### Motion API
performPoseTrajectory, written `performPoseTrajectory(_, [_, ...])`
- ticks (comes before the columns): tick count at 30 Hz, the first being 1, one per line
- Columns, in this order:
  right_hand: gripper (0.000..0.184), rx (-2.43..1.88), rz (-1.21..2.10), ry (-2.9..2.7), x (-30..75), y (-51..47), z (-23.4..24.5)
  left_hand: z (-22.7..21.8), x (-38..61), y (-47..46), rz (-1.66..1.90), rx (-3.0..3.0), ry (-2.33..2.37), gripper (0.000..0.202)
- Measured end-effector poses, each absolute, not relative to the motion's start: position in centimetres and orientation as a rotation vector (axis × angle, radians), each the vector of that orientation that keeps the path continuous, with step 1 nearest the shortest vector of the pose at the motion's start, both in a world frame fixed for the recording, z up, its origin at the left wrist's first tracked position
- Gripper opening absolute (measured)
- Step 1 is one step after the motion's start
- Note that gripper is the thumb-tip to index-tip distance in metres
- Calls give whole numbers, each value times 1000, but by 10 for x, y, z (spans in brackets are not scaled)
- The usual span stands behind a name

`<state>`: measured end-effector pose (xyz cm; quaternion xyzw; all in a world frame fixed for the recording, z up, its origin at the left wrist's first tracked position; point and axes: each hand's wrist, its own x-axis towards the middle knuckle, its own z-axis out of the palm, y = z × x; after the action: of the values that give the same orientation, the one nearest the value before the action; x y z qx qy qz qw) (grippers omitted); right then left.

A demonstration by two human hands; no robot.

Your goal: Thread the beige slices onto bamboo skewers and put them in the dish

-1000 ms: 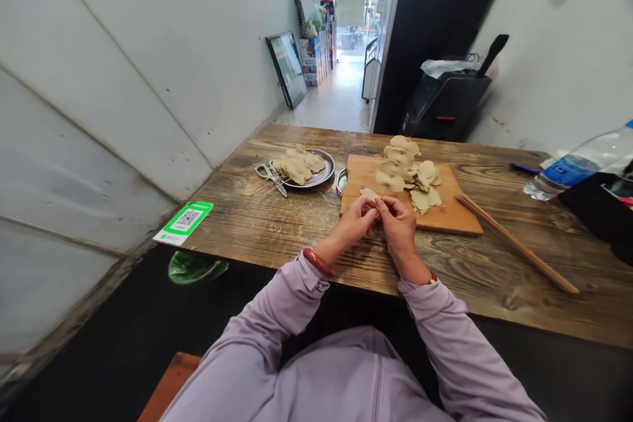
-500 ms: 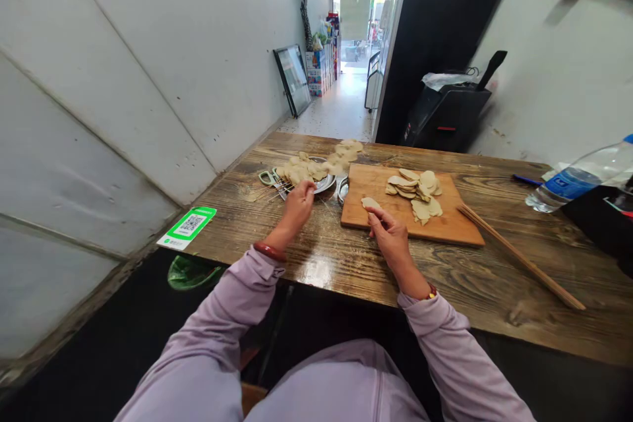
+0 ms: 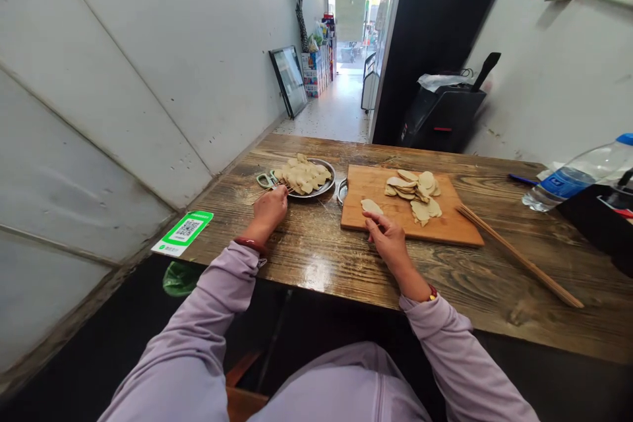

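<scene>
My left hand [image 3: 271, 208] is closed on the bare end of a skewer [image 3: 281, 186] at the near left rim of a metal plate [image 3: 332, 179]. Pale thin slices threaded on skewers [image 3: 304, 175] lie heaped on that plate. My right hand [image 3: 388, 241] is at the near left edge of a wooden cutting board [image 3: 359, 178], thumb and index finger slightly apart. Its index fingertip is at the near edge of a single pale slice [image 3: 372, 206] lying on the board. A loose pile of similar slices [image 3: 413, 188] sits further right on the board.
A bundle of bare wooden skewers [image 3: 519, 254] leans off the board's right edge. Green-handled scissors [image 3: 266, 180] lie left of the plate, and a small metal dish [image 3: 342, 192] touches the board. A QR-code card [image 3: 184, 233], a water bottle [image 3: 564, 178] and a blue pen [image 3: 523, 179] are also there.
My left hand has moved left and towards me, and the skewer of slices that hung over the table is now on the plate. My right hand has barely shifted beside the single slice.
</scene>
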<state>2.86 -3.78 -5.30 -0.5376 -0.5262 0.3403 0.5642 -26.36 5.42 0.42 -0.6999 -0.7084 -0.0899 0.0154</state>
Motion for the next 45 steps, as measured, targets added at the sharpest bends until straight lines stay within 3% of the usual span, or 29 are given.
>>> performPoseTrajectory(20, [43, -1281, 809, -1268, 27, -37, -54, -4, -280, 58, -130, -2185, -1918, 37])
performPoseTrajectory(30, [41, -1263, 771, -1298, 26, -38, -53, -2, -302, 59, -567, -2077, -2059, 43])
performPoseTrajectory(39, [36, -1244, 714, -1351, 27, -36, -52, 1, -295, 66, -239, -2164, -2059, 50])
performPoseTrajectory(45, [27, -1233, 643, -1452, 22, -37, -49, 16, -282, 66, -526, -2135, -1974, 57])
